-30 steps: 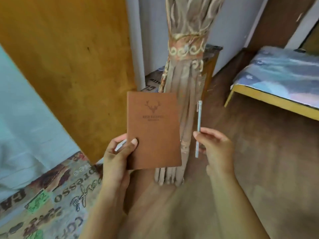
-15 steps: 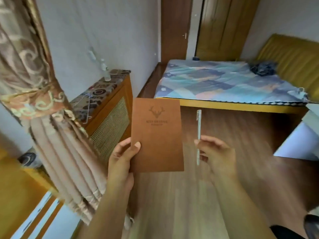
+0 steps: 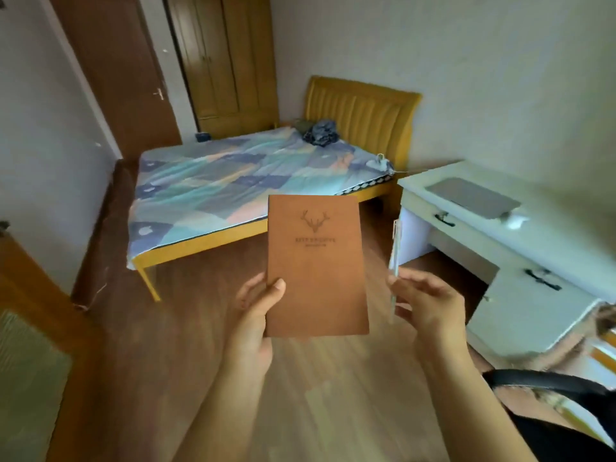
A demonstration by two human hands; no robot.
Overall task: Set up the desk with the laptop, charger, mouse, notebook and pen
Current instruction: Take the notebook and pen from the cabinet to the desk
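My left hand (image 3: 258,311) grips a brown notebook (image 3: 315,265) with a deer-head emblem, held upright in front of me. My right hand (image 3: 425,305) holds a pale pen (image 3: 395,255) upright, just right of the notebook. To the right stands the white desk (image 3: 493,258). A closed grey laptop (image 3: 473,198) lies on its top, and a white mouse (image 3: 516,222) rests beside the laptop's near corner. No charger can be made out.
A bed (image 3: 233,188) with a patterned blue cover and yellow headboard stands ahead on the wooden floor (image 3: 186,328). A brown door (image 3: 113,71) and a wardrobe (image 3: 226,58) are behind it. A black chair (image 3: 546,381) edges in at the lower right.
My view has swung to the right, from the curtain and low cabinet to the bed and then the desk. Both hands keep their hold on the notebook and pen.
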